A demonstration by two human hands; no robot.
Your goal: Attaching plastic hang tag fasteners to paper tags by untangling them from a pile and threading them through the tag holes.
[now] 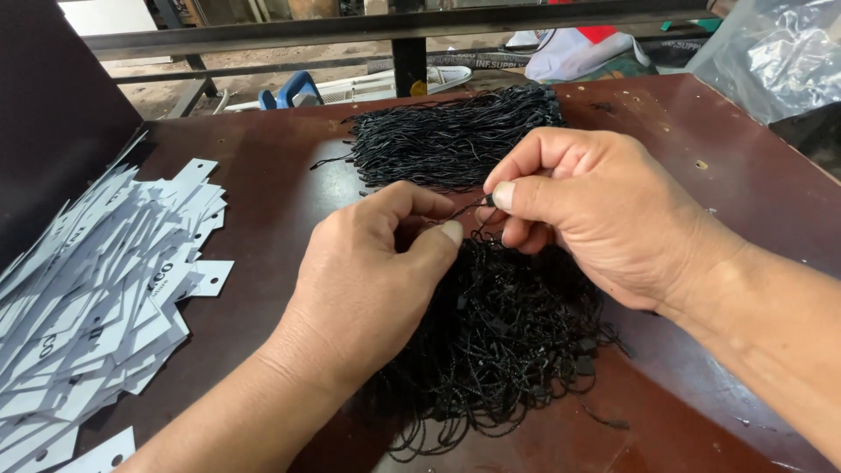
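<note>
The left hand (372, 280) and right hand (587, 206) both pinch one thin black string (469, 208) between thumb and finger. Under them lies a tangled pile of black strings (499, 342) on the dark brown table (280, 201).

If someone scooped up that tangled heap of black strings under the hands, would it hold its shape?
Probably not: the tangled heap looks floppy, its thin loops sprawling loosely. It likely lifts as one light clump, since the strands interlock. Stray ends would probably snag and trail.

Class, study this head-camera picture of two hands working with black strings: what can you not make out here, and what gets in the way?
- Head view: the left hand covers the near end of the single string and part of the loose string pile.
- The white tag stack is cut off by the left edge.
- The string's tip is too small under the right hand fingers.
- The clear plastic bag is cut off at the top right.
</note>
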